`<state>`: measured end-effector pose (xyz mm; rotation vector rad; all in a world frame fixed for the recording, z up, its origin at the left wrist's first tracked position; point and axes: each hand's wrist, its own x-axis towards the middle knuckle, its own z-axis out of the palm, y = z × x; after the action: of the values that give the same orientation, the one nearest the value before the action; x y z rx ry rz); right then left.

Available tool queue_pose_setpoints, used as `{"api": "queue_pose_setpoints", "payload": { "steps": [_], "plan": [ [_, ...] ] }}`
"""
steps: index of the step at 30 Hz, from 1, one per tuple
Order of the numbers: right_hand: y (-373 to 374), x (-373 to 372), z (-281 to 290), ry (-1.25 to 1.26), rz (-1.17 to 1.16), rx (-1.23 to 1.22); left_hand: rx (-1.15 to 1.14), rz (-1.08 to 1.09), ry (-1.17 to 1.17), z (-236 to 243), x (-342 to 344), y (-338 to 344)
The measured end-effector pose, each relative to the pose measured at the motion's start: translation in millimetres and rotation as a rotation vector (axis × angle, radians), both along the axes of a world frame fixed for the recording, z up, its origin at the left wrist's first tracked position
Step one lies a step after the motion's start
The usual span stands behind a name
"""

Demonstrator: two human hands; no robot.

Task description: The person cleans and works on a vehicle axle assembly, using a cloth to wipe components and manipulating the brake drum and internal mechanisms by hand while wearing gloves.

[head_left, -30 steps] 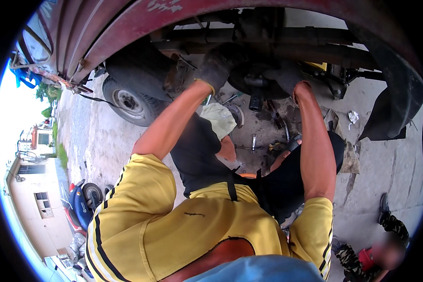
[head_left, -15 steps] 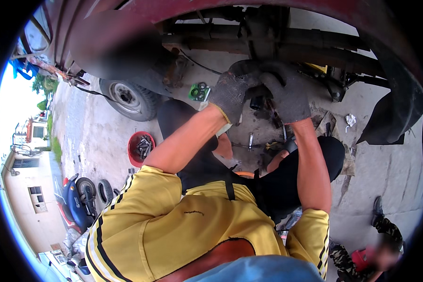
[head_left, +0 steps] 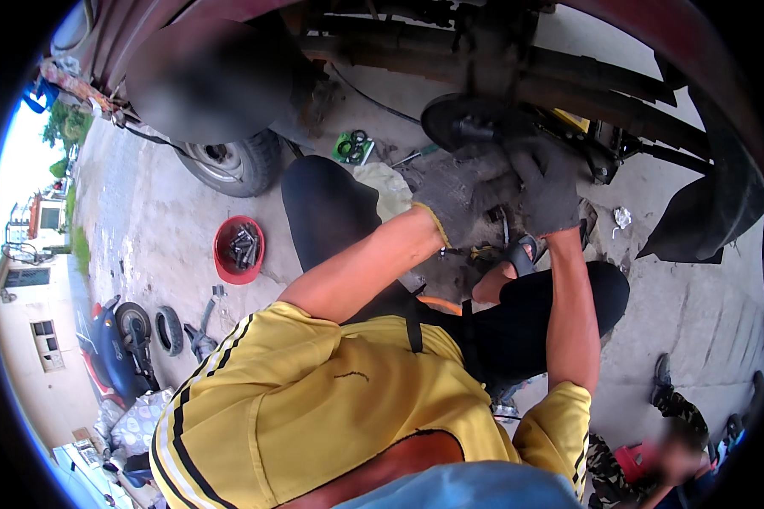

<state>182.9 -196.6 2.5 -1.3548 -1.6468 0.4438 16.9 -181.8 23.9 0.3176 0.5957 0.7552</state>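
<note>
Gloved fingers (head_left: 484,165) curled, their hold unclear, just below the dark disc (head_left: 440,117) under the vehicle (head_left: 679,47).
Disc exposed, no wheel over it; left hand (head_left: 463,197) and right hand (head_left: 552,188) nearly meet; loose metal parts (head_left: 244,246) fill a red bowl (head_left: 237,277).

The fingers of the left hand (head_left: 460,193) and right hand (head_left: 553,188) hide anything between, and part of the disc (head_left: 444,117) beyond. Left of them, blur covers the top of a wheel (head_left: 246,170); far below right, the head of a person (head_left: 681,407).
</note>
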Motion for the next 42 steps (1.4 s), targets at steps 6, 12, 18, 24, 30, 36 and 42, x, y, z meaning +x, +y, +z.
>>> {"api": "queue_pose_setpoints", "payload": {
  "steps": [6, 12, 18, 24, 30, 36, 42],
  "plan": [
    [-20.6, -38.0, -43.9, 0.415, -0.425, -0.172, 0.537, -0.022, 0.359, -76.5, -6.3, -16.1],
    [-66.5, -44.0, -141.8, 0.651, -0.600, -0.333, 0.598, -0.345, 0.907, -67.4, 2.9, -70.0],
    [-67.7, -45.3, -190.3, -0.202, -0.690, -0.174, 1.073, -0.486, 0.922, -89.7, -31.5, -85.5],
    [-24.2, -96.2, -208.6, -0.157, -0.992, -0.402, 1.844, -0.798, 1.293, -76.9, -77.3, -85.1],
    [4.6, -176.9, -181.0, 0.402, -0.832, -0.439, 0.954, -0.302, 0.918, -98.6, -130.4, -72.1],
    [15.7, -241.6, -174.6, 0.701, -0.618, -0.423, 0.279, 0.082, 0.492, -116.6, -164.3, -61.8],
    [-17.3, -226.3, -155.4, 0.637, -0.429, -0.565, 0.996, -0.386, 1.306, -84.2, -142.0, -108.3]
  ]
}}
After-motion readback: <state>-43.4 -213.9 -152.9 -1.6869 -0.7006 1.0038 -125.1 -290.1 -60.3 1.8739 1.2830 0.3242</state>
